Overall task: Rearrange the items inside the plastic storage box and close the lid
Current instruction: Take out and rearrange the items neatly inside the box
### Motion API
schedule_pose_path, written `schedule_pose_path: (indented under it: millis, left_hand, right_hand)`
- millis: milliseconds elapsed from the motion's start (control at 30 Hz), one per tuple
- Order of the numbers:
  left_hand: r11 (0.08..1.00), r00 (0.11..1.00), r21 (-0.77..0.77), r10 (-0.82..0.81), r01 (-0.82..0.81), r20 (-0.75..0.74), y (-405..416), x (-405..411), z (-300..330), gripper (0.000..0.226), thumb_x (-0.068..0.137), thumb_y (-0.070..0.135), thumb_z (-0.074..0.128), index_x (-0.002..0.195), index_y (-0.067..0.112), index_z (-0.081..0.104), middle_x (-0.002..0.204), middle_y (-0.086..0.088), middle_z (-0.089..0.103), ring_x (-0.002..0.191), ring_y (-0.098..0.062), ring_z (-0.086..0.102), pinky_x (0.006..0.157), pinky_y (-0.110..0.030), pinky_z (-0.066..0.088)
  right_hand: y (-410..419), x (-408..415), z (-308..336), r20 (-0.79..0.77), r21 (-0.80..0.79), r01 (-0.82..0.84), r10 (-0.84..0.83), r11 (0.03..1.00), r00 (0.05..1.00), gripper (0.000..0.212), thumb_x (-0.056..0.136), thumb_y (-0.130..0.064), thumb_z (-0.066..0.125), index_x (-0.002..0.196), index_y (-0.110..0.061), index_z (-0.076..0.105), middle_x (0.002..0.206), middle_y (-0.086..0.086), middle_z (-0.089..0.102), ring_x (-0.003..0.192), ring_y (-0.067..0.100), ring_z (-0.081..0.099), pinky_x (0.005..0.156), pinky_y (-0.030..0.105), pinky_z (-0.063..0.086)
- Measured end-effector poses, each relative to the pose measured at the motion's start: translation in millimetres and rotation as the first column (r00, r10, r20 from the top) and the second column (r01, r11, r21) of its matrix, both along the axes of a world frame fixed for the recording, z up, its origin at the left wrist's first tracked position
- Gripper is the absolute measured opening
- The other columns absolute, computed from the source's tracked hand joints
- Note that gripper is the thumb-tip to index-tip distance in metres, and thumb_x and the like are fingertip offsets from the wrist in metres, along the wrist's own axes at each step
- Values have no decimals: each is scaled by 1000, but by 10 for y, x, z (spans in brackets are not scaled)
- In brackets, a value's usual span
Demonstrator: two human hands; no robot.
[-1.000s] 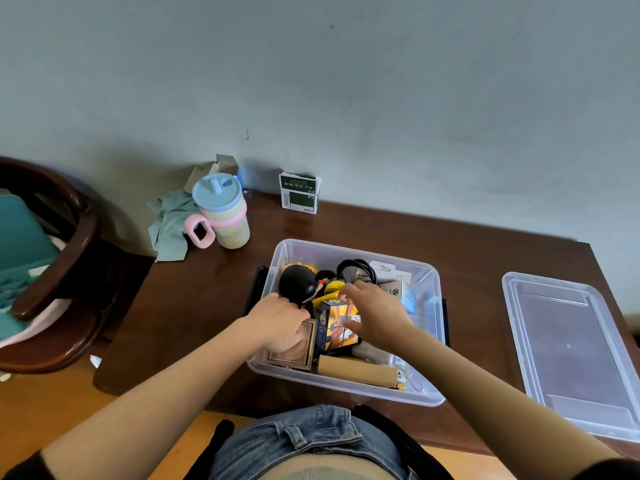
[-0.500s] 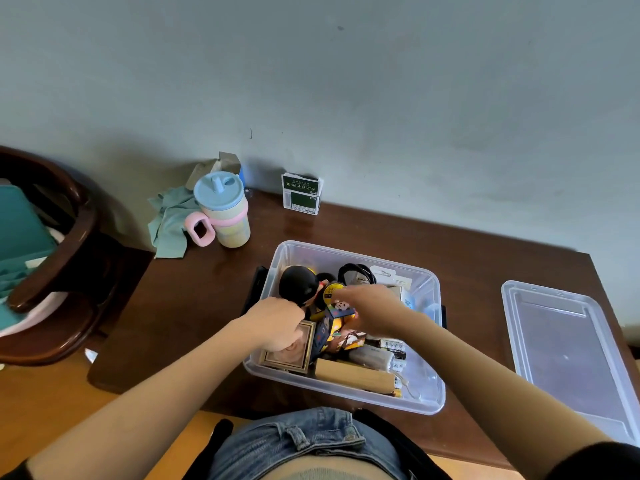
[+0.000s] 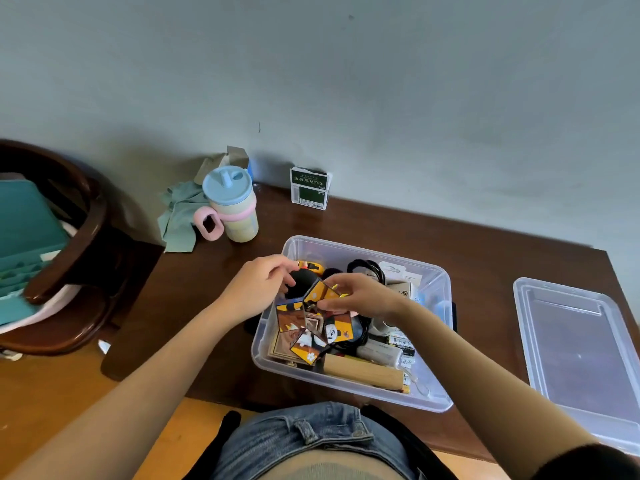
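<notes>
The clear plastic storage box [image 3: 437, 344] stands open on the brown table, filled with small items. Above its left half hangs an unfolded orange and brown picture cube puzzle [image 3: 313, 329], a chain of printed blocks. My right hand [image 3: 360, 295] pinches its top block. My left hand [image 3: 258, 291] grips the upper left end of the chain, next to a black round object [image 3: 300, 284]. In the box also lie a wooden stick [image 3: 363, 372], a wooden frame [image 3: 282, 348], black cables [image 3: 367, 270] and white packets. The clear lid [image 3: 581, 355] lies flat on the table to the right.
A blue-lidded cup with a pink handle [image 3: 230, 206] and a green cloth [image 3: 180, 216] sit at the back left. A green and white carton [image 3: 309, 189] leans on the wall. A dark wooden chair [image 3: 69, 244] stands left of the table.
Both hands rose out of the box. The cube puzzle came up with them and unfolded into a hanging chain of blocks. My left hand left the wooden frame.
</notes>
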State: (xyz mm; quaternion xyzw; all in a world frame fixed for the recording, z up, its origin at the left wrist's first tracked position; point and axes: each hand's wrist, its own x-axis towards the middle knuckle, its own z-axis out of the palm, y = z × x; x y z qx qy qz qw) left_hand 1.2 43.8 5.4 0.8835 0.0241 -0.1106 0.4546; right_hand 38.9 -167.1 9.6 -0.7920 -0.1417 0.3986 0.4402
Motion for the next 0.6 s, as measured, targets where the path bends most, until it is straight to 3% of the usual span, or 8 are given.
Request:
schedule_pose_path:
  millis: [67,133,200,233,300,367,467,600]
  left_hand:
    - [1000,999,7,-21,21,-31,21,-35,-5,31,98,3,39,107,16,66,88,3,70,81,-8,66,76,-21,53]
    - [999,998,25,-41,42,-43,31,-71,-16,31,98,5,40,104,20,66,89,5,70,84,-6,65,77,-21,52]
    - [998,998,28,-58,59,-35,29,-93,-33,30,98,7,42,102,24,66,90,6,70,86,-5,65,78,-19,50]
    - [998,997,27,-64,65,-34,22,-100,-43,30,98,8,42,102,24,67,91,7,69,87,-4,65,79,-20,50]
    - [997,997,31,-76,77,-33,2,-106,-54,29,99,9,42,104,23,67,92,8,69,87,-3,65,80,-20,51]
    - [993,995,53,-100,102,-28,-15,-94,-54,29,99,9,42,108,21,67,95,10,68,90,-4,65,84,-25,52]
    - [975,983,127,-180,185,-45,-28,-71,-48,30,100,13,41,114,21,66,102,9,69,97,-7,64,89,-31,51]
    - [941,969,230,-239,248,-67,-25,-18,-54,32,101,15,38,118,23,63,109,6,70,95,-8,65,88,-34,51]
  right_hand:
    - [97,-38,-71,20,-91,-39,41,995,999,23,84,-27,70,96,-8,64,97,11,62,91,25,60,90,38,48]
    - [152,-75,-131,50,-157,-78,87,984,995,24,86,-28,68,80,-9,54,77,6,47,75,21,47,73,33,37]
    - [174,-107,-183,92,-227,-117,141,967,986,20,89,-28,64,79,-16,51,78,2,47,83,19,48,75,31,38]
    - [165,-124,-209,106,-264,-148,181,953,978,11,91,-29,61,91,-19,56,90,0,56,94,20,52,83,32,42]
    - [145,-166,-210,143,-369,-190,257,910,956,42,92,-31,58,129,-12,51,127,7,55,117,23,51,96,34,41]
    - [123,-207,-227,206,-423,-196,304,885,930,52,93,-29,57,139,-12,42,133,10,50,121,25,46,95,34,39]
    - [81,-293,-282,293,-327,-113,214,938,932,45,90,-23,60,133,-18,49,123,4,54,112,19,50,93,32,44]
    - [30,-355,-311,269,-114,91,-57,989,961,35,88,-11,63,121,-19,55,111,-7,59,102,9,56,96,33,49]
